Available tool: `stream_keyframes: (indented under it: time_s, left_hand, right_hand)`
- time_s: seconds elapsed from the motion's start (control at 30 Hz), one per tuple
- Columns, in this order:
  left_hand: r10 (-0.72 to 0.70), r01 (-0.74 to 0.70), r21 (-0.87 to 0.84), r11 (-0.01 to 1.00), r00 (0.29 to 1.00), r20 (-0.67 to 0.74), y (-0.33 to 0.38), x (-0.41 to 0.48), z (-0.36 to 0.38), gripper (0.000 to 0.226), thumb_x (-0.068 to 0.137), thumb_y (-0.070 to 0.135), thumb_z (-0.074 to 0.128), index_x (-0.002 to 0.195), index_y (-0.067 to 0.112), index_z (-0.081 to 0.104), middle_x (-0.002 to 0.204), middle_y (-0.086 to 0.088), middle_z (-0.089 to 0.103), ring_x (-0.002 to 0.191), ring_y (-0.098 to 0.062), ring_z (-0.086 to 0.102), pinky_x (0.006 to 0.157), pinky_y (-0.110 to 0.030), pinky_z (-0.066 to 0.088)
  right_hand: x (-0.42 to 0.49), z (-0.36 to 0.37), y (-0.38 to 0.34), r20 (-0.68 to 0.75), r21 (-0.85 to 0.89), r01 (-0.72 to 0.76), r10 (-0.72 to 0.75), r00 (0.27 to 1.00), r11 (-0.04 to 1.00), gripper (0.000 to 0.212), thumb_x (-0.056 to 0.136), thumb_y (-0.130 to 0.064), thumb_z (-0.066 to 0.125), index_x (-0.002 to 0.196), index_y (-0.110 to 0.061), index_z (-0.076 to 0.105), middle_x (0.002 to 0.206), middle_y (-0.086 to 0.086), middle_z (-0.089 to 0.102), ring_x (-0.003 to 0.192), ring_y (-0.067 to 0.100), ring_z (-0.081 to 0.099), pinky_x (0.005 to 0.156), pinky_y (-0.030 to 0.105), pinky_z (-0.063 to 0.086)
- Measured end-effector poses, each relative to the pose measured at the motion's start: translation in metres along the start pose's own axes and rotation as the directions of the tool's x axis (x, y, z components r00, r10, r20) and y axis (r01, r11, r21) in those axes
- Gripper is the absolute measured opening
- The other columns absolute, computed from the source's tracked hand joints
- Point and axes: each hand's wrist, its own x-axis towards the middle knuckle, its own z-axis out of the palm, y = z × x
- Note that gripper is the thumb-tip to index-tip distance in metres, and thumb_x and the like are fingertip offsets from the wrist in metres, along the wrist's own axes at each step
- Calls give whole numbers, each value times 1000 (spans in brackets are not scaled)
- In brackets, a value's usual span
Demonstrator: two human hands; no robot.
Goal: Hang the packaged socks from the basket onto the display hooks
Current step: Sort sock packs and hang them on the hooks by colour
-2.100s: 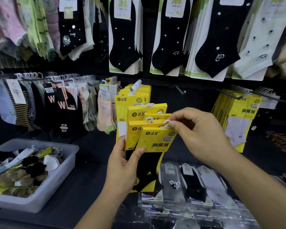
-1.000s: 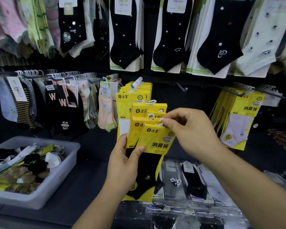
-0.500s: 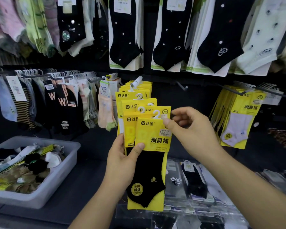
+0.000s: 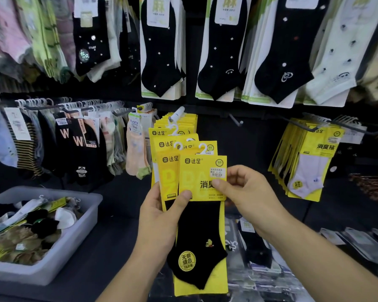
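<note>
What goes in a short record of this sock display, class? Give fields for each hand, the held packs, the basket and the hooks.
Left hand: grips a fan of yellow packs from below, thumb on the front
Right hand: pinches the front pack at its right edge
Front pack state: black sock on yellow card, not on any hook
Basket: grey, lower left, holds jumbled sock packs
Loaded hook: behind the fan, carries matching yellow packs
Bare hook: to its right, nothing hanging

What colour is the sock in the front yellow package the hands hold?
Black sock in the yellow package, small yellow motif; head view.
</note>
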Motion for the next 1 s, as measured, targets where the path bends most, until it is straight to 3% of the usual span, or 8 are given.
stream_keyframes:
  time_s: [0.13, 0.23, 0.43, 0.53, 0.8, 1.0]
  left_hand:
    - [-33, 33, -9, 999, 999, 8, -3, -1, 3, 24, 88, 38, 72, 112, 35, 77, 121, -2, 79, 113, -23, 76, 95, -42, 59]
    - [-8, 9, 44, 999, 1000, -11, -2, 0, 2, 22, 91, 39, 68, 111, 38, 78, 120, 3, 80, 114, -18, 75, 98, -40, 55]
    - [27, -22, 153, 988, 999, -31, -1, 4, -5, 18, 93, 36, 66, 106, 42, 77, 112, 8, 81, 106, -11, 77, 93, -37, 57]
    - [21, -17, 159, 987, 999, -24, -2, 3, -5, 20, 90, 40, 66, 106, 42, 77, 112, 8, 81, 105, -11, 77, 90, -34, 58]
    - [-4, -1, 155, 988, 1000, 26, -6, 4, 1, 22, 90, 41, 65, 107, 41, 78, 115, 6, 81, 110, -14, 76, 94, -36, 57]
    - [-42, 33, 156, 987, 997, 57, -9, 6, 6, 20, 95, 34, 63, 107, 40, 79, 116, 8, 81, 111, -9, 75, 86, -15, 57]
  right_hand:
    - [3, -6, 4, -77, 54, 54, -49, 996, 997, 8, 90, -15, 73, 97, -18, 70, 87, 3, 77, 76, 12, 73, 60, 18, 54]
    - [10, -19, 3, -187, 99, 75, -56, 981, 992, 10, 96, -14, 66, 101, -22, 69, 89, -1, 79, 79, 8, 74, 60, 12, 51]
    - [31, -50, -4, -397, 34, 146, -121, 910, 989, 13, 99, -10, 62, 100, -22, 66, 88, -9, 78, 85, 5, 74, 76, 22, 54]
    - [39, -54, -5, -421, 20, 156, -133, 897, 988, 13, 99, -9, 61, 99, -21, 65, 85, -7, 78, 84, 7, 73, 79, 26, 55]
    - [60, -48, 1, -374, -48, 180, -185, 909, 983, 16, 99, -11, 61, 97, -26, 64, 82, -10, 77, 80, 4, 73, 69, 19, 54]
    - [73, -46, 15, -367, -60, 100, -116, 923, 993, 10, 98, -18, 65, 96, -28, 66, 86, -5, 76, 91, 13, 72, 81, 27, 53]
